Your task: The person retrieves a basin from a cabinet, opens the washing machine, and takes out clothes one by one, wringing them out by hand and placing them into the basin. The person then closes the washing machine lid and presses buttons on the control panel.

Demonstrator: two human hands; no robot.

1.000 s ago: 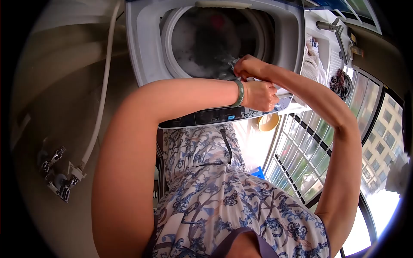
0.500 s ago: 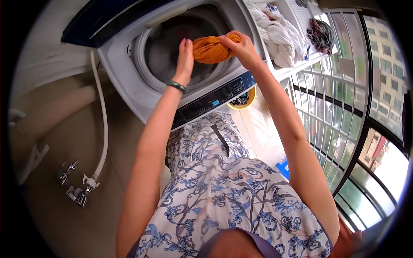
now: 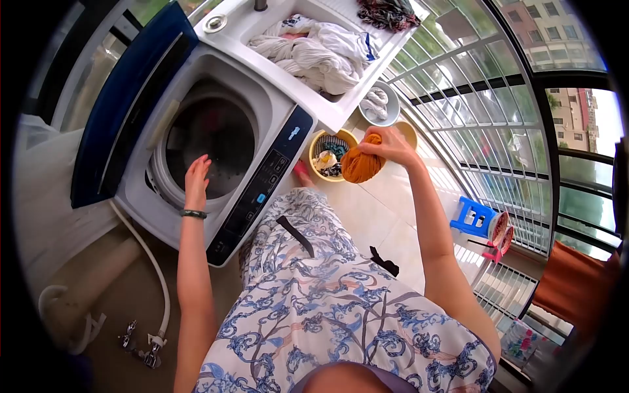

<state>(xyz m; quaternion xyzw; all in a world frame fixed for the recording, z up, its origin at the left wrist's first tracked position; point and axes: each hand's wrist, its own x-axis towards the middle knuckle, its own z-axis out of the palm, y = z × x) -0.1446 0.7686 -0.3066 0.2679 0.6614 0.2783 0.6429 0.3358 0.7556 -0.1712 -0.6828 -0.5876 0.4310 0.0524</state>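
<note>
My right hand point(image 3: 392, 145) is closed on the top of a bunched orange cloth point(image 3: 362, 165), which hangs in the air just right of a yellow basket point(image 3: 316, 171) of clothes. Over the near edge of the open tub of the top-loading washing machine point(image 3: 265, 98) is my left hand point(image 3: 196, 180), its fingers stretched out and holding nothing. A dark green bracelet point(image 3: 194, 213) circles that wrist. Inside the tub point(image 3: 209, 141) it looks dark and wet, with a faint reddish patch; what lies there is unclear.
A white sink point(image 3: 331, 121) holding white laundry point(image 3: 314, 56) adjoins the machine, with a dark patterned cloth point(image 3: 390, 14) on its ledge. A grey basin point(image 3: 396, 108) stands below. Window bars line the right, near a blue stool point(image 3: 473, 216). A hose point(image 3: 147, 245) runs at left.
The orange cloth has moved from above the tub, between both hands, to the right in my right hand alone. My left hand has let go. The view has turned right.
</note>
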